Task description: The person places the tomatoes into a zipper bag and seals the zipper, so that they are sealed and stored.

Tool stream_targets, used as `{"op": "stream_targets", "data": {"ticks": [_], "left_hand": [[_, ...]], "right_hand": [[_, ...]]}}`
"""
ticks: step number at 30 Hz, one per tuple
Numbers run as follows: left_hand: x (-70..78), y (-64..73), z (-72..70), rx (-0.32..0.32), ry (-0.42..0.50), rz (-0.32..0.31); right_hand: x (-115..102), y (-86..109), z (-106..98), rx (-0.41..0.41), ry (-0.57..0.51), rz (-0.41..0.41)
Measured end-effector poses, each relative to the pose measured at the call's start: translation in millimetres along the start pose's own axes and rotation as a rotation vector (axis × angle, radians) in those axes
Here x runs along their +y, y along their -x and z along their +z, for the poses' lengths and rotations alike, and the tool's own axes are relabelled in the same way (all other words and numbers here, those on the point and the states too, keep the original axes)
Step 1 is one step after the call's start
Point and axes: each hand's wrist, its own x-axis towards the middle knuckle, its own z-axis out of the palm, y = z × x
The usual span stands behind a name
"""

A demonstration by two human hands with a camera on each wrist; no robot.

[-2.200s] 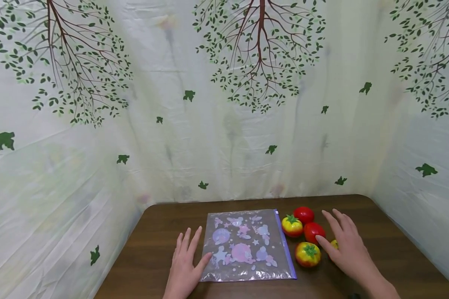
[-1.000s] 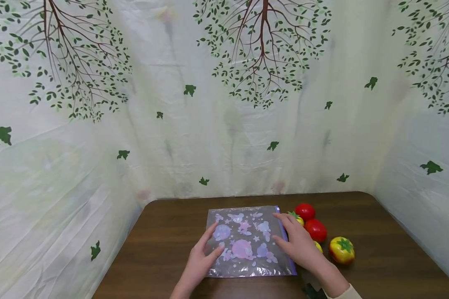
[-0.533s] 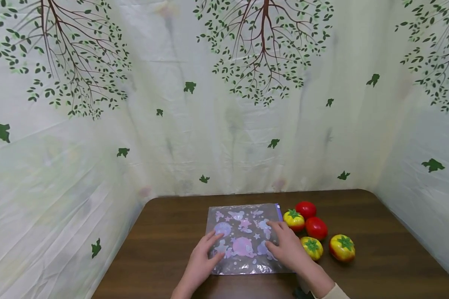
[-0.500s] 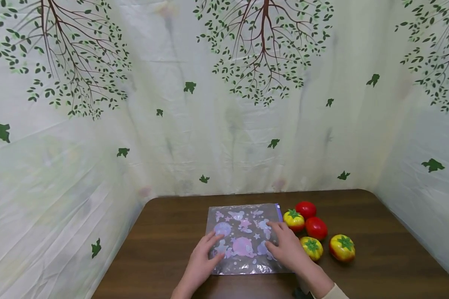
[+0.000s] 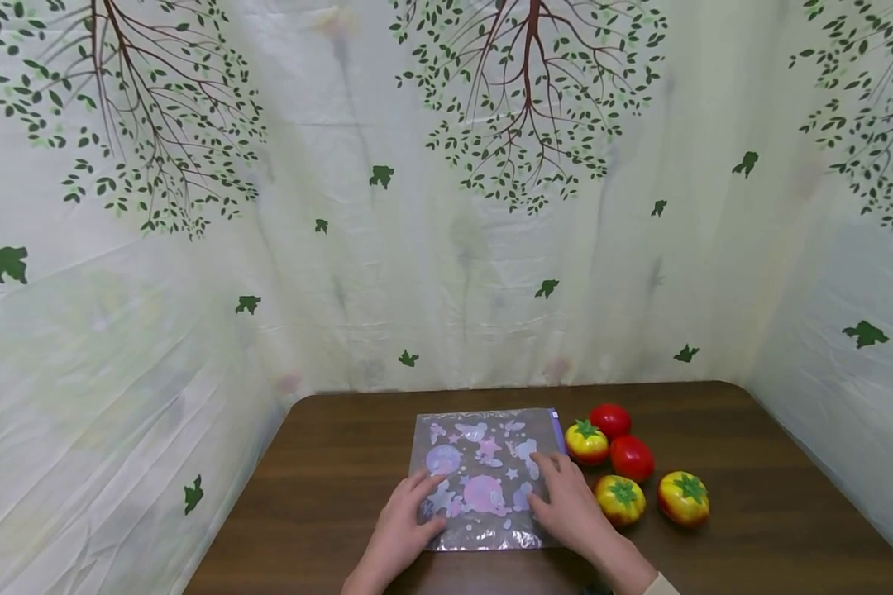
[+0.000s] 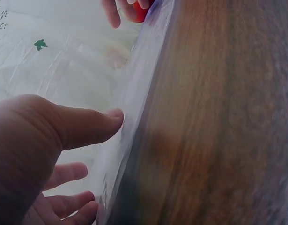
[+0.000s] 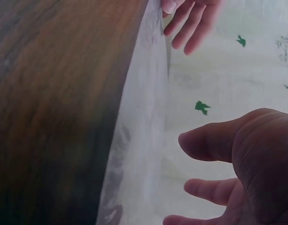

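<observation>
Gripping nothing, your left hand (image 5: pixel 402 525) and right hand (image 5: pixel 570 506) frame the flat printed bag (image 5: pixel 485 471), perhaps steadying it, though contact is unclear, with glossy fruit (image 5: pixel 631 459) to its right.

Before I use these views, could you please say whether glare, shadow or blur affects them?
Head view: bright, mostly sharp, glare along near edge of the plastic bag; left wrist view: dim, the table blurred, left hand dark; right wrist view: right hand dark too, plastic bag washed out.
</observation>
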Motion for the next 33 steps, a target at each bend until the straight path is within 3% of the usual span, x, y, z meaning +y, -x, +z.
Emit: {"op": "stream_targets", "data": {"ticks": [6, 14, 27, 33], "left_hand": [[-4.0, 0.1, 1.2, 0.039, -0.014, -0.012], [-7.5, 1.5, -3.0, 0.036, 0.013, -0.071], [-18.5, 2.3, -11.8, 0.054, -0.06, -0.073], [-21.5, 2.3, -13.8, 0.048, -0.071, -0.084]], "right_hand": [[4, -1.0, 6, 0.026, -0.046, 0.018], [6, -2.2, 9, 0.113, -0.091, 0.03], [4, -8.0, 9, 0.183, -0.188, 0.085], [6, -9.6, 8, 0.193, -0.173, 0.107]]}}
